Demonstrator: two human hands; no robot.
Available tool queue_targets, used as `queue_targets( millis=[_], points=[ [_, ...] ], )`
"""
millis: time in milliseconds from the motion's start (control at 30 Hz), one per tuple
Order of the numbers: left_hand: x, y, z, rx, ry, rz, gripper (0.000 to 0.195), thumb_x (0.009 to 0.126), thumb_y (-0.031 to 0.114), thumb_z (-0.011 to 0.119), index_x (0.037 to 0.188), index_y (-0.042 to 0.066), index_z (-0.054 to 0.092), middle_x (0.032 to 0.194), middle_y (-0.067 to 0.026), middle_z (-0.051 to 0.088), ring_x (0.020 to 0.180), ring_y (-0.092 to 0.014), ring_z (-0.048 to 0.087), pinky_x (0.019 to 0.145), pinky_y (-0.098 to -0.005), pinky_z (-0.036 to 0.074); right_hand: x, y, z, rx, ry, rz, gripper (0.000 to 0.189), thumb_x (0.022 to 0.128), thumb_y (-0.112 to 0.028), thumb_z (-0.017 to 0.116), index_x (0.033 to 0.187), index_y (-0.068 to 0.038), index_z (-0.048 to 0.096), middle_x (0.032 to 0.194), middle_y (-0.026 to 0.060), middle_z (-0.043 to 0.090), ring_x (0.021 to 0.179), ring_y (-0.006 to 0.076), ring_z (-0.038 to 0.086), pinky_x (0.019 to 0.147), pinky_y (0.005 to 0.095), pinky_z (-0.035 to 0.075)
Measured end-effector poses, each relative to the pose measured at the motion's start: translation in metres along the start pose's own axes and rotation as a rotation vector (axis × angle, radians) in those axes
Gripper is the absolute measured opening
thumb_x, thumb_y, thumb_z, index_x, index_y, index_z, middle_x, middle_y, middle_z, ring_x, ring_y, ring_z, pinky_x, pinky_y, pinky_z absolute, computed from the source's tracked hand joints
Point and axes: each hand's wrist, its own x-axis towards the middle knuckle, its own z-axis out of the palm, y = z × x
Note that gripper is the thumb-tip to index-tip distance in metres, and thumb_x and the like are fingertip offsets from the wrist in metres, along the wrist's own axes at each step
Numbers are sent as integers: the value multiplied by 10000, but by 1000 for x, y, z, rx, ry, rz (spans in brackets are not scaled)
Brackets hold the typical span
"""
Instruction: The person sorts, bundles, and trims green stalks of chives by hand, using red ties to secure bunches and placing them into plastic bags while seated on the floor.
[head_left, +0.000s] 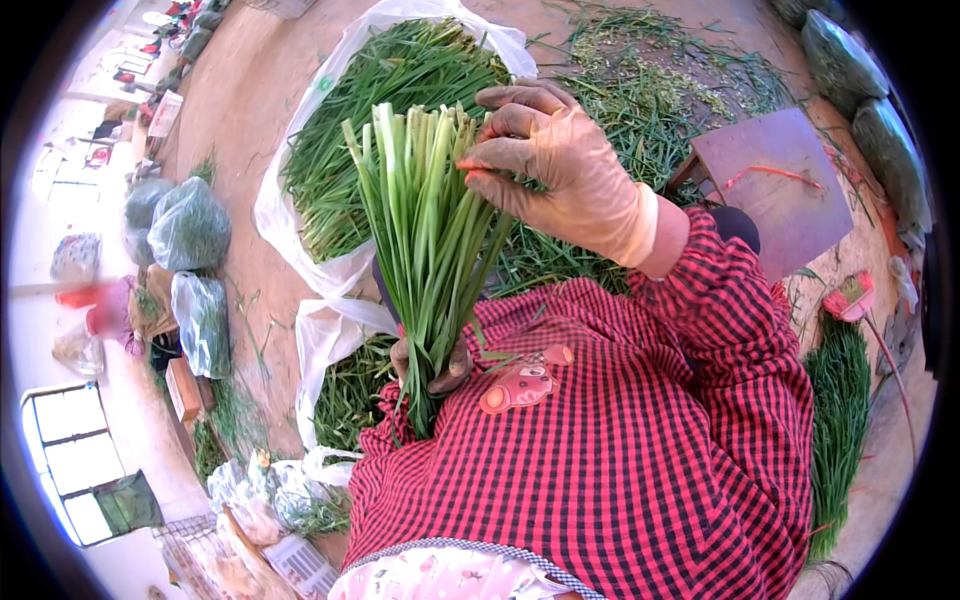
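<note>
A bunch of long-leaved greens that look like chives (420, 225) stands upright before my chest, pale cut stems at the top. My left hand (454, 371), in a stained glove, grips its narrow leafy end low against my checked smock. My right hand (559, 161), in a thin, dirt-darkened glove, is at the upper right edge of the stems. Its fingers are bent, with thumb and forefinger close together at the outer stems; whether they pinch one is unclear. Behind the bunch, a white plastic bag (281, 202) lies spread around a heap of similar greens (390, 67).
Leaf scraps (630, 112) litter the floor beyond my right hand. A small wooden stool (780, 180) bears a red strip (772, 172). More greens (836, 435) lie at my right near a long-handled scoop (851, 296). Filled bags (191, 225) stand at left, near another person (127, 315).
</note>
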Motion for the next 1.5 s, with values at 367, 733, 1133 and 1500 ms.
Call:
queue_targets(
  millis=[367,733,1133,1500],
  points=[
    [-2,5,-5,41,-32,-91,586,951,461,513,1170,-82,501,790,-164,595,446,-120,475,414,-219,385,-2,-5,15,4,-81,218,193,758,-190,746,876,-55,676,967,120,633,1015,350,597,928,444,461],
    [-11,24,29,262,354,-132,735,881,471,606,1319,-96,440,1094,-285,614,518,-131,530,439,-225,400,-31,100,-24,-35,205,597,240,823,-228,675,919,-8,683,823,129,683,778,241,652,745,345,506],
    [120,29,66,1417,778,119,585,884,81,668,1405,5,414,1105,-104,673,979,-214,653,856,-322,519,-40,7,41,1420,-156,657,985,857,-366,765,1532,-30,131,1470,118,390,1353,228,377,1132,372,310],
    [199,1,90,1824,319,-85,724,877,345,710,1438,4,404,946,-138,696,732,-206,680,663,-312,549,-51,60,-29,1349,86,1051,442,841,-261,677,1198,-10,608,1029,108,695,786,183,665,741,309,553]
  ],
)
